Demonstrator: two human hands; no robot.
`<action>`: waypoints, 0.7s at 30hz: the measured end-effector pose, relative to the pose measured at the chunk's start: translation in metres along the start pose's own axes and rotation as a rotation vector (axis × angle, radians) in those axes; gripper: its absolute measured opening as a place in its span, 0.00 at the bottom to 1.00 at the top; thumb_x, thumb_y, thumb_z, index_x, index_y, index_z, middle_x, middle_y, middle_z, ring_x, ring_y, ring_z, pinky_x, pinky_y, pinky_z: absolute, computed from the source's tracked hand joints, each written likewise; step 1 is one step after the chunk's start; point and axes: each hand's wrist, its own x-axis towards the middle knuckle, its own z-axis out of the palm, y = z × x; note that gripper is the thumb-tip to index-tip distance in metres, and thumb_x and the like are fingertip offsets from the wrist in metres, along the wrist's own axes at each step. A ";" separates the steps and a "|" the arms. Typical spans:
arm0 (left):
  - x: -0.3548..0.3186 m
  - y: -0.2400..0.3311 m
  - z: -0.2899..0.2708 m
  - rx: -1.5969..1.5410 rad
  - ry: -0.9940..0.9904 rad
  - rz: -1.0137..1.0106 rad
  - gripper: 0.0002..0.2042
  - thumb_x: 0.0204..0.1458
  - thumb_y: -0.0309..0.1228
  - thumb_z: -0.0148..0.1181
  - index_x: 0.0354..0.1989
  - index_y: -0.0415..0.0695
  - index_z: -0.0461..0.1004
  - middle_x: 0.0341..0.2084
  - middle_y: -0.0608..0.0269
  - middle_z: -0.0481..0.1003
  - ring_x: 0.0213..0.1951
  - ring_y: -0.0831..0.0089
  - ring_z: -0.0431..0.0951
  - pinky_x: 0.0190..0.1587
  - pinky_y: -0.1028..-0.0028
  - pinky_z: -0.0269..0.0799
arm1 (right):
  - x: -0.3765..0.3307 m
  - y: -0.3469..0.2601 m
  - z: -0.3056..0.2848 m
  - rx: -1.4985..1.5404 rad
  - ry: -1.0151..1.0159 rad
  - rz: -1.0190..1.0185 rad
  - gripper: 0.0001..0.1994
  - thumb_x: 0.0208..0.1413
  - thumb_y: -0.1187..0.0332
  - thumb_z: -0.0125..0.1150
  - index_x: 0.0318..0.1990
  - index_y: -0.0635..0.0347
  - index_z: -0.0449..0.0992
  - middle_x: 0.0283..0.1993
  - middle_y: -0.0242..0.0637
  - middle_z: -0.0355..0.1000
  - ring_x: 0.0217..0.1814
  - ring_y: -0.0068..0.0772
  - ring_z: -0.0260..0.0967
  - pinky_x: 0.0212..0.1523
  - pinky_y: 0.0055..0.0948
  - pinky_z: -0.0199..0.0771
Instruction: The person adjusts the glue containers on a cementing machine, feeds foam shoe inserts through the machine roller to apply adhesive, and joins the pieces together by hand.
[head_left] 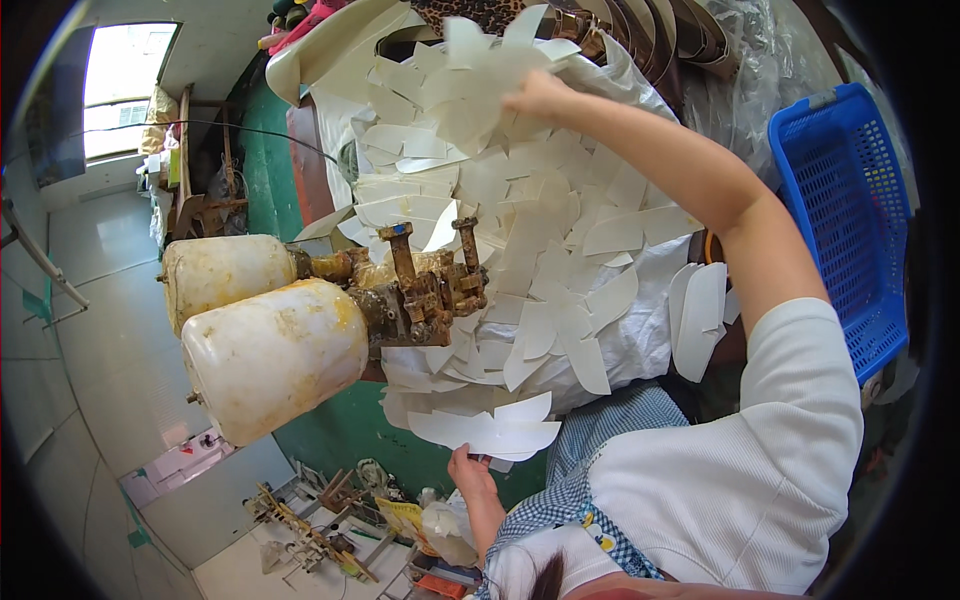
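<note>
My left hand (475, 474) is closed at the lower edge of a few overlapping white cut pieces (484, 430), with winged, curved outlines. My right arm stretches across to the far part of a large heap of similar flat pieces (530, 230). There my right hand (541, 98) has its fingers closed on a pale cut piece (490, 85), which is smeared by motion. Its fingertips are partly hidden. The heap lies on white sheeting (640, 345) and spreads almost to my apron.
Left of the heap stands a stained glue machine with two white tanks (275, 345) and rusty metal fittings (430, 290). A blue perforated basket (845, 220) sits at the right. Clear plastic (780, 60) and curled brown strips (640, 45) lie at the back.
</note>
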 end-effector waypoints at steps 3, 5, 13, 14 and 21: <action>0.001 0.000 0.008 0.024 0.019 -0.002 0.08 0.48 0.28 0.53 0.35 0.39 0.69 0.36 0.58 0.71 0.39 0.66 0.72 0.36 0.62 0.72 | -0.059 0.013 0.001 -0.664 0.002 -0.219 0.14 0.44 0.59 0.62 0.35 0.59 0.80 0.39 0.44 0.76 0.43 0.38 0.74 0.43 0.35 0.74; 0.003 0.001 0.013 0.050 0.016 -0.012 0.07 0.48 0.28 0.53 0.34 0.39 0.69 0.36 0.58 0.71 0.38 0.67 0.73 0.35 0.65 0.72 | -0.082 -0.008 0.000 -0.800 -0.102 -0.312 0.11 0.42 0.64 0.63 0.33 0.58 0.80 0.38 0.43 0.76 0.42 0.38 0.75 0.41 0.35 0.75; -0.007 -0.006 0.034 0.069 0.018 0.022 0.06 0.49 0.27 0.52 0.33 0.38 0.68 0.34 0.56 0.71 0.37 0.66 0.73 0.37 0.60 0.75 | -0.055 -0.013 0.090 -0.269 -0.149 -1.286 0.21 0.30 0.57 0.74 0.36 0.44 0.73 0.40 0.30 0.63 0.50 0.34 0.58 0.47 0.35 0.57; -0.010 -0.006 0.036 0.067 0.034 0.020 0.06 0.48 0.28 0.52 0.33 0.39 0.68 0.33 0.58 0.71 0.36 0.66 0.73 0.35 0.63 0.73 | -0.048 -0.015 0.102 -0.175 -0.173 -1.325 0.20 0.30 0.58 0.74 0.35 0.44 0.74 0.39 0.29 0.63 0.48 0.34 0.59 0.47 0.35 0.58; -0.014 -0.009 0.026 0.046 0.064 0.003 0.07 0.49 0.27 0.52 0.34 0.39 0.68 0.35 0.58 0.71 0.38 0.67 0.72 0.37 0.62 0.74 | -0.012 -0.043 0.123 0.112 0.119 -1.161 0.07 0.31 0.68 0.68 0.17 0.46 0.74 0.36 0.29 0.67 0.44 0.34 0.63 0.41 0.34 0.66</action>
